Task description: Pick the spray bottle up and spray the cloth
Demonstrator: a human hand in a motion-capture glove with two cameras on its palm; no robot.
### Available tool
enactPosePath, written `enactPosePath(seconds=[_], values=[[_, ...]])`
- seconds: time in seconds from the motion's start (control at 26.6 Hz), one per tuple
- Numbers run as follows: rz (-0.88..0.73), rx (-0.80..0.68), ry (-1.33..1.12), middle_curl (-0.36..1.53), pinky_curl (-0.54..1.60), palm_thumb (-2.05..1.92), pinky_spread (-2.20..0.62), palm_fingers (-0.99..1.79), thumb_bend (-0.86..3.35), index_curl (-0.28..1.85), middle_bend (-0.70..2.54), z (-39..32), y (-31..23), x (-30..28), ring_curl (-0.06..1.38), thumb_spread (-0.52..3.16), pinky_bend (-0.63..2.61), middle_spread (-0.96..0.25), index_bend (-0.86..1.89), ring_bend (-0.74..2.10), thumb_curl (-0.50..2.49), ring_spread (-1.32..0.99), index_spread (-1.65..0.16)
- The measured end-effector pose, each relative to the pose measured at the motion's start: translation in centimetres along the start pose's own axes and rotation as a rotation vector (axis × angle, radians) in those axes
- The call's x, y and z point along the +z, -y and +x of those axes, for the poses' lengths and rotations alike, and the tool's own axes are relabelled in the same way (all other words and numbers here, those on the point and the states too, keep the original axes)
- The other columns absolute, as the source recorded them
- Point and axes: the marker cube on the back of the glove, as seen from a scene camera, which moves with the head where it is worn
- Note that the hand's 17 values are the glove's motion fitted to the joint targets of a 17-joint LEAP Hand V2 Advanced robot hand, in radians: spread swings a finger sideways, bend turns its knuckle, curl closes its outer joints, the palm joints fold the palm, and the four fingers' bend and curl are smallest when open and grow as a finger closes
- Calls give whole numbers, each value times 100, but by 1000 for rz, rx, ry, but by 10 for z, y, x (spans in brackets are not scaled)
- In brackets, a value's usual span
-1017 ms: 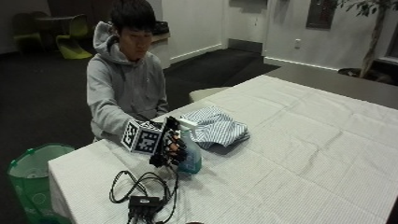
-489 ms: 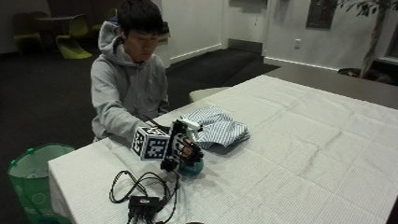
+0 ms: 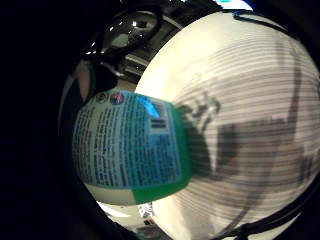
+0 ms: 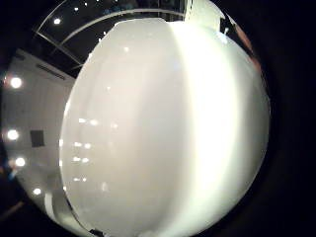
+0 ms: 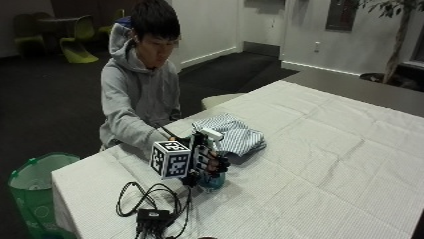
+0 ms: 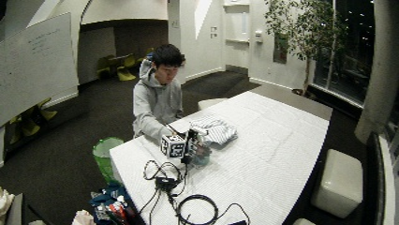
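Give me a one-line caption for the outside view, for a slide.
Gloved right hand grips the spray bottle beside the striped cloth.

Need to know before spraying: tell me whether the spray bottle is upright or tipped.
Upright: the spray bottle stands with its nozzle on top, the gloved right hand wrapped around it.

White-clothed table, dark floor, whiteboard, potted tree

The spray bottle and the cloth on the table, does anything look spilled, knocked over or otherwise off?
Nothing stands out. The spray bottle stands upright on the table, with the gloved right hand wrapped around it. The striped cloth lies bunched just behind it, and no spill shows on the tablecloth.
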Motion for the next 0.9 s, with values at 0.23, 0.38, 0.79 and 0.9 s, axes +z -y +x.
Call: enactPosePath(seconds=[0.23,0.38,0.79,0.9], values=[[-40,-6,90,42,29,88,8,94,0,31,45,-1,6,8,33,91,21,-6,30,42,45,-7,-22],[-82,-10,140,44,26,96,7,104,1,36,48,-3,12,12,32,80,11,-9,39,34,49,-10,-21],[-154,-84,5,48,27,98,-8,136,-4,47,54,-27,18,22,37,44,21,-9,51,39,60,-14,-18],[-267,-135,-124,48,29,97,-12,138,-4,48,55,-50,8,28,38,38,25,-10,51,41,61,-15,-18]])
